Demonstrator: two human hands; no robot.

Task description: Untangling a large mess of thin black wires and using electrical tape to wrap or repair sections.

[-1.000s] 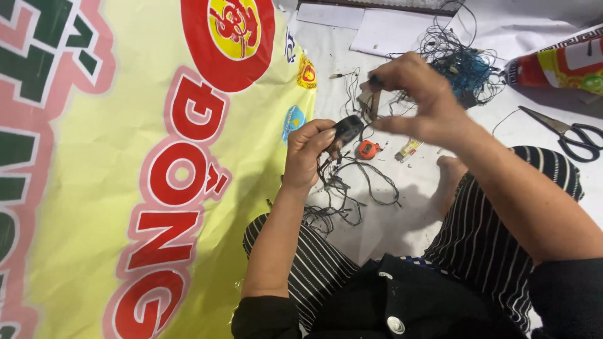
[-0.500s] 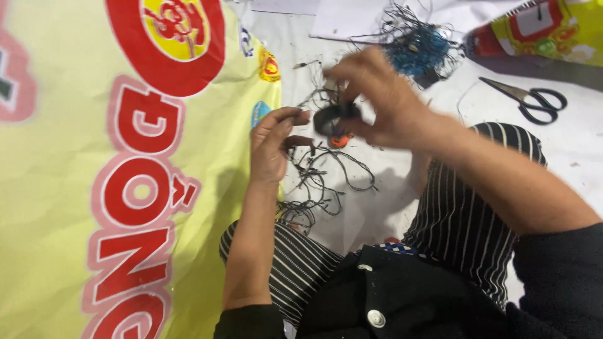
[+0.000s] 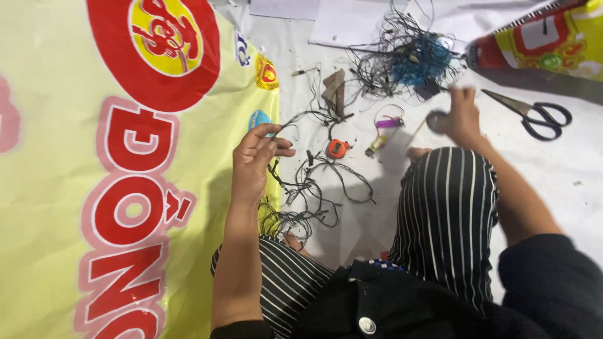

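Left hand point(image 3: 256, 162) pinches thin black wires point(image 3: 314, 182), right hand point(image 3: 461, 116) at two o'clock grips a small dark blurred object point(image 3: 434, 120).

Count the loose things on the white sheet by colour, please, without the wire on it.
Black-handled metal scissors: 1
Small orange tape measure: 1
Purple plastic ring piece: 1
Brown cardboard scrap: 1
Total: 4

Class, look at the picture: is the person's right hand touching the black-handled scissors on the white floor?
Apart. The head view shows the right hand gripping a small dark round thing, with bare white floor plainly between it and the scissors.
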